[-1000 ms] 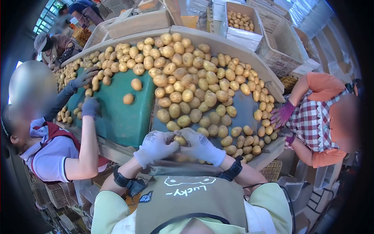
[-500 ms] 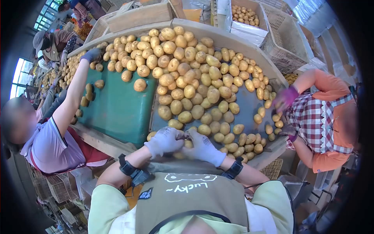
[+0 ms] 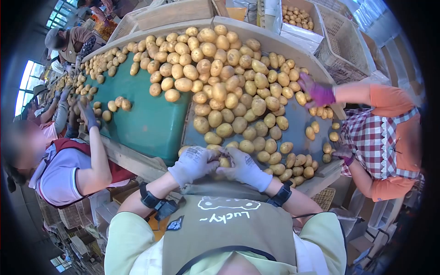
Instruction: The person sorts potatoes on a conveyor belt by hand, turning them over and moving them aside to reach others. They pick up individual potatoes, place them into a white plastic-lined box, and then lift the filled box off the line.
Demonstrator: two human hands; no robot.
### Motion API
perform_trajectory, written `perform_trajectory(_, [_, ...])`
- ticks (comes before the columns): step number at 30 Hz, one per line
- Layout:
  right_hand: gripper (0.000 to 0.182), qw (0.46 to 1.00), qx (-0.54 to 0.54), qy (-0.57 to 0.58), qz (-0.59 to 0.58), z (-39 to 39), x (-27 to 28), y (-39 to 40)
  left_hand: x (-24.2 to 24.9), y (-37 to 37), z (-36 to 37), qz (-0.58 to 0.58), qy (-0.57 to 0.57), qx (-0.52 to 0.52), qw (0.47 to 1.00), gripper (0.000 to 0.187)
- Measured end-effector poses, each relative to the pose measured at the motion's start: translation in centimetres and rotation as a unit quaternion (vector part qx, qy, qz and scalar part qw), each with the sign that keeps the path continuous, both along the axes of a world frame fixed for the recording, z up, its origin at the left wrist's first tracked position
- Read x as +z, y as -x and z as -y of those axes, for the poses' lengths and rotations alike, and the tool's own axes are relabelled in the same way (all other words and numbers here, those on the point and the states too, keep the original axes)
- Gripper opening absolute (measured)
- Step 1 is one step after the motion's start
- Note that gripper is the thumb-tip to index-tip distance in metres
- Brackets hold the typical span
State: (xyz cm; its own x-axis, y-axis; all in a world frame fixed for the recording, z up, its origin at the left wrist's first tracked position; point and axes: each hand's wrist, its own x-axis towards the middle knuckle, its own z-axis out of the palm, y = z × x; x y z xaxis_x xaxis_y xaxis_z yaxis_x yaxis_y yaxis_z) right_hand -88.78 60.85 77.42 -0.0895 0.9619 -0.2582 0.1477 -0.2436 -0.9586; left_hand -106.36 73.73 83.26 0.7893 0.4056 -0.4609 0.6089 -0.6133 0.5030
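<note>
A wide sorting desk (image 3: 151, 123) with a green surface fills the view, walled by a wooden rim. A dense heap of potatoes (image 3: 229, 82) covers it from twelve o'clock down to four o'clock. Behind it at one o'clock stand a white crate (image 3: 339, 41) and a carton of small potatoes (image 3: 298, 18). At nine o'clock a co-worker's grey-gloved hand (image 3: 87, 114) hangs over a few scattered potatoes; at two o'clock another co-worker's purple-gloved hand (image 3: 318, 91) rests on the heap's edge. At six o'clock, at the desk's near rim, the person's left hand (image 3: 192, 164) and right hand (image 3: 245, 168), both in white gloves, meet. Their fingers are curled closed around a single potato (image 3: 224, 162) held between them, just beside the heap's nearest potatoes.
</note>
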Motion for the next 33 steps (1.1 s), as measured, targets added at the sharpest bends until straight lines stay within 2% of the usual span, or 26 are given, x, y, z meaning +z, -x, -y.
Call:
perform_trajectory(5, [0.071,0.995,0.014,-0.093,0.043,0.1,-0.9,0.7,-0.2,-0.2,0.0,0.022,-0.031,-0.013,0.999,0.025])
perform_trajectory(8, [0.066,0.997,0.007,-0.071,0.028,-0.6,-0.4,1.1,0.3,-1.3,-0.5,0.024,-0.006,0.003,1.0,0.026])
perform_trajectory(12, [0.062,0.994,-0.017,-0.106,0.011,-0.2,-0.4,1.1,0.8,-1.9,-0.8,0.015,0.061,-0.023,0.998,0.022])
perform_trajectory(14, [0.06,0.994,-0.008,-0.082,0.068,-0.1,-0.4,1.1,0.5,-1.7,-0.8,0.016,0.096,-0.025,0.995,0.019])
perform_trajectory(16, [0.059,0.993,-0.009,-0.092,0.069,-0.4,-0.7,1.2,-0.4,-1.2,-0.9,0.166,0.087,-0.07,0.98,0.01])
perform_trajectory(17, [0.057,0.992,-0.004,-0.101,0.07,-0.5,-0.9,1.2,-0.8,-1.2,-1.0,0.165,0.089,-0.071,0.98,0.01])
perform_trajectory(19, [0.06,0.993,-0.034,-0.108,0.031,-0.8,-1.8,1.1,0.0,-2.0,-1.0,0.299,0.15,-0.145,0.931,0.005])
perform_trajectory(21, [0.057,0.983,-0.097,-0.138,-0.076,-1.3,-0.9,0.7,1.3,-3.6,0.3,0.321,0.14,-0.169,0.921,0.005])
perform_trajectory(22, [0.057,0.983,-0.097,-0.136,-0.076,-1.1,-0.1,0.5,2.2,-4.2,0.7,0.346,0.126,-0.194,0.909,0.005])
perform_trajectory(23, [0.055,0.995,-0.043,-0.087,-0.012,-0.9,0.6,0.1,3.0,-3.8,0.5,0.355,0.122,-0.169,0.912,0.008])
perform_trajectory(24, [0.053,0.998,0.011,-0.038,0.051,-0.5,1.4,-0.4,4.5,-2.8,-0.6,0.313,0.11,-0.135,0.934,0.009])
perform_trajectory(25, [0.048,0.992,0.096,-0.004,0.081,-0.2,4.6,-1.9,6.2,-1.3,-2.1,0.268,0.097,-0.103,0.953,0.01])
perform_trajectory(26, [0.048,0.992,0.093,-0.002,0.081,0.8,4.0,-3.2,7.2,0.8,-3.5,0.298,0.043,-0.077,0.95,0.009])
perform_trajectory(27, [0.049,0.99,0.044,-0.015,0.131,2.0,3.0,-4.8,9.3,3.3,-4.2,0.261,0.007,0.028,0.965,0.012])
perform_trajectory(28, [0.05,0.983,-0.006,-0.029,0.183,3.0,2.2,-6.0,10.1,6.0,-4.9,0.249,-0.024,0.088,0.964,0.011])
perform_trajectory(29, [0.05,0.982,-0.008,-0.027,0.184,3.1,1.7,-7.3,10.8,9.2,-5.5,0.168,-0.04,0.149,0.974,0.012])
perform_trajectory(30, [0.056,0.953,-0.012,-0.084,0.291,2.8,1.3,-8.7,11.3,12.0,-5.8,0.084,-0.056,0.209,0.973,0.013])
perform_trajectory(31, [0.061,0.909,-0.017,-0.139,0.392,2.6,1.0,-9.5,11.8,13.5,-5.9,-0.06,-0.073,0.253,0.963,0.015])
perform_trajectory(32, [0.061,0.909,-0.019,-0.135,0.393,2.3,0.2,-9.2,12.1,14.6,-5.9,-0.202,-0.091,0.29,0.931,0.018])
perform_trajectory(33, [0.067,0.894,-0.011,-0.118,0.432,1.5,-0.8,-8.5,12.0,15.9,-5.3,-0.201,-0.091,0.287,0.932,0.018])
